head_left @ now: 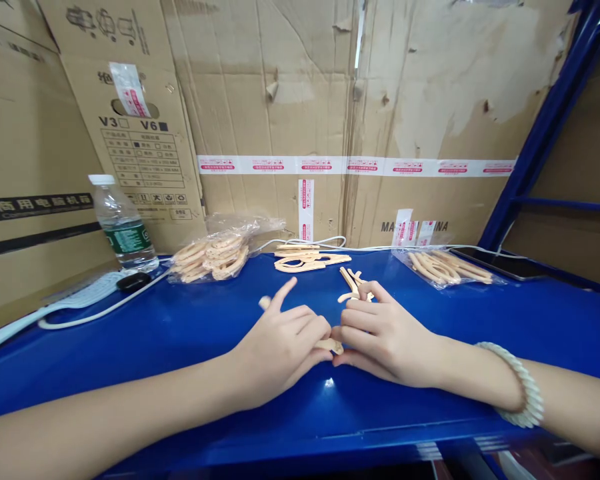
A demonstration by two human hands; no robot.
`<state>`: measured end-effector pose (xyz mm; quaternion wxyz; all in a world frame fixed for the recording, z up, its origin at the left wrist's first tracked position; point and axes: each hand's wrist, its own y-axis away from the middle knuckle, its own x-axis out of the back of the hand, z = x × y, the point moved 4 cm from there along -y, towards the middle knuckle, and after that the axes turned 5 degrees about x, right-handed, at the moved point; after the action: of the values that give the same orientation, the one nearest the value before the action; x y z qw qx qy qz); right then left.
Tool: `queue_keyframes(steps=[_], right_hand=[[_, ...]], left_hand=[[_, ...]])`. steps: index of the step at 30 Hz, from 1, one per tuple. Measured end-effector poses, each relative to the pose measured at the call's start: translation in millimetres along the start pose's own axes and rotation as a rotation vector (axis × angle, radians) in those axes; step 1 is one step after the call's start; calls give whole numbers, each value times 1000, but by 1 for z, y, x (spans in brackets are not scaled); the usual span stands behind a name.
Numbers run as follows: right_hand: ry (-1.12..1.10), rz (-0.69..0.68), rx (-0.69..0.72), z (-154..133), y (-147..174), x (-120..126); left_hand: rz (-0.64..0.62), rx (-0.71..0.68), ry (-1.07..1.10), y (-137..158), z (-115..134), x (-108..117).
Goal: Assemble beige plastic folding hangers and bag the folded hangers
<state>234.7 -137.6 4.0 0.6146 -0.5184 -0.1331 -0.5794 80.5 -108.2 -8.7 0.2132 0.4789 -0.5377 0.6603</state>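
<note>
My left hand (285,347) is closed around a light-coloured wooden piece (330,345), its index finger stretched up. The piece's rounded end pokes out between the two hands. A pale rounded tip (265,303) shows behind the left hand; whether it belongs to the same piece I cannot tell. My right hand (390,333) meets the left, thumb and fingertips pinched at the end of the piece, and its wrist wears a pale beaded bracelet (517,383). Just behind the right hand's knuckles are small curved wooden pieces (349,285), partly hidden by it.
Flat wooden pieces (305,261) lie at the back middle of the blue table (180,413). Plastic bags of wooden parts sit left (215,257) and right (440,265). A water bottle (123,230), a white cable (105,317) and a dark flat device (505,263) are near the cardboard walls.
</note>
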Motion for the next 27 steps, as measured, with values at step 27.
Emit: queue_keyframes(steps=[27], right_hand=[[-452, 77, -327, 69, 2, -35]], left_hand=[[-169, 168, 259, -8, -61, -13]])
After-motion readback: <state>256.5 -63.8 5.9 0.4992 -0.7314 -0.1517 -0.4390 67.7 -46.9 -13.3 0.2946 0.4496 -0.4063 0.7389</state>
